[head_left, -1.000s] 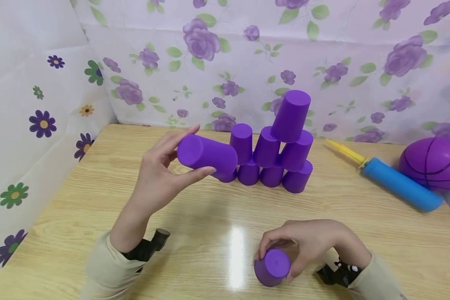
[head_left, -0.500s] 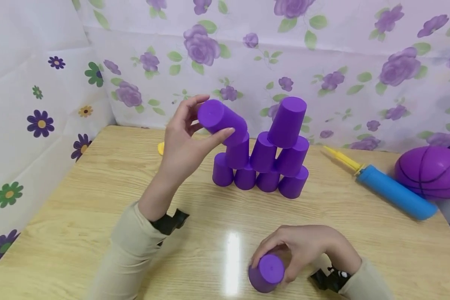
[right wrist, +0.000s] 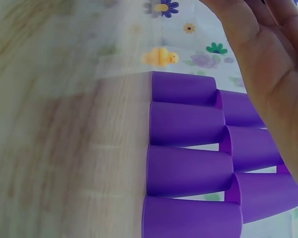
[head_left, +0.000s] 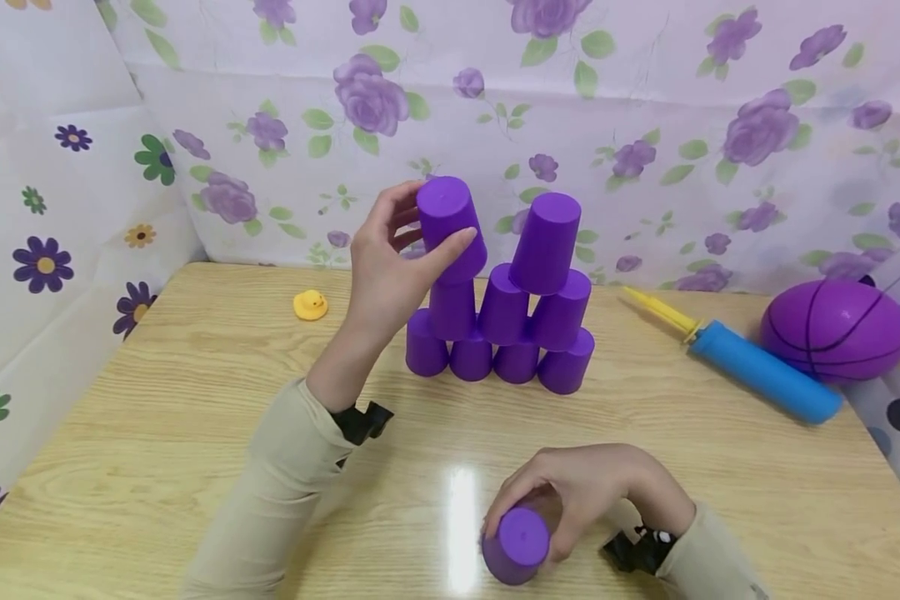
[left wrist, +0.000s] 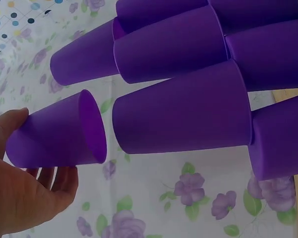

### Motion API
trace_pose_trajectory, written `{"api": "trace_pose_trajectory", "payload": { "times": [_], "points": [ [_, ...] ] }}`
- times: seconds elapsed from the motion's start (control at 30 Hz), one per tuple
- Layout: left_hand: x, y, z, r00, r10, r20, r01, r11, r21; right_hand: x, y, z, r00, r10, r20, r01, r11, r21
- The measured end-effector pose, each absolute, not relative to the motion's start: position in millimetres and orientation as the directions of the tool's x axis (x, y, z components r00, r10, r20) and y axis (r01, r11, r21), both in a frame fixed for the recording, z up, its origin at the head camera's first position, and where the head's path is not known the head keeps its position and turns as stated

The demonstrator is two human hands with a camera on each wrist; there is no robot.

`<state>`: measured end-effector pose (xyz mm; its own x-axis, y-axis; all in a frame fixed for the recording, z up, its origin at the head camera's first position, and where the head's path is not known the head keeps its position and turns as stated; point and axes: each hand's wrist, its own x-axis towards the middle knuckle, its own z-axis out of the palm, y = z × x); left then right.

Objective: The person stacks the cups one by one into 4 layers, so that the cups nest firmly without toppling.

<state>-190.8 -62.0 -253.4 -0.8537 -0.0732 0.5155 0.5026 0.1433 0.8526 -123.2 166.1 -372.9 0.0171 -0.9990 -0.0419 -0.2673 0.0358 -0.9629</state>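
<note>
My left hand (head_left: pixel 390 258) grips an upside-down purple plastic cup (head_left: pixel 447 221) between thumb and fingers. It is slightly tilted, over the left cup (head_left: pixel 452 312) of the stack's second tier. In the left wrist view a small gap separates the held cup's rim (left wrist: pixel 93 126) from the stacked cup (left wrist: pixel 181 111). The stack has several cups in its bottom row (head_left: pixel 470 360), three above, and one cup (head_left: pixel 546 243) on the third tier at right. Near the front, my right hand (head_left: pixel 588 487) holds another upside-down purple cup (head_left: pixel 521 542) low at the tabletop.
A yellow rubber duck (head_left: pixel 311 305) sits left of the stack. At the right lie a blue hand pump (head_left: pixel 765 371) with a yellow nozzle and a purple ball (head_left: pixel 836 329) with black lines. Flowered sheets (head_left: pixel 270 75) hang behind and left of the wooden table (head_left: pixel 157 450).
My left hand has moved up and right, turning its cup from lying sideways to nearly upright over the stack's left side. The duck has come into view. The right hand stays around its cup.
</note>
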Motion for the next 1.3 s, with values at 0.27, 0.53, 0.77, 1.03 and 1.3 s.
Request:
{"api": "trace_pose_trajectory", "payload": {
  "times": [0.27, 0.53, 0.77, 1.03, 1.3],
  "points": [
    [-191.7, -61.7, -240.3, -0.887, -0.029, 0.461, 0.449, 0.173, 0.876, -124.4, 164.7, -373.2, 0.024, -0.999, -0.03, -0.228, 0.024, -0.973],
    [-214.3, -63.2, -261.5, -0.888, 0.042, 0.458, 0.46, 0.114, 0.881, -123.2, 164.2, -373.1, 0.026, -0.999, -0.035, -0.221, 0.028, -0.975],
    [-219.8, -60.3, -264.2, -0.882, 0.085, 0.463, 0.47, 0.107, 0.876, -123.5, 164.3, -374.2, 0.025, -0.999, -0.034, -0.223, 0.028, -0.974],
    [-201.3, -53.7, -244.1, -0.896, 0.132, 0.424, 0.44, 0.13, 0.889, -124.6, 163.6, -375.9, 0.027, -0.999, -0.039, -0.201, 0.033, -0.979],
    [-211.4, -54.2, -255.8, -0.893, 0.19, 0.409, 0.429, 0.08, 0.9, -123.7, 164.2, -376.3, 0.016, -0.998, -0.065, -0.152, 0.062, -0.986]
  ]
}}
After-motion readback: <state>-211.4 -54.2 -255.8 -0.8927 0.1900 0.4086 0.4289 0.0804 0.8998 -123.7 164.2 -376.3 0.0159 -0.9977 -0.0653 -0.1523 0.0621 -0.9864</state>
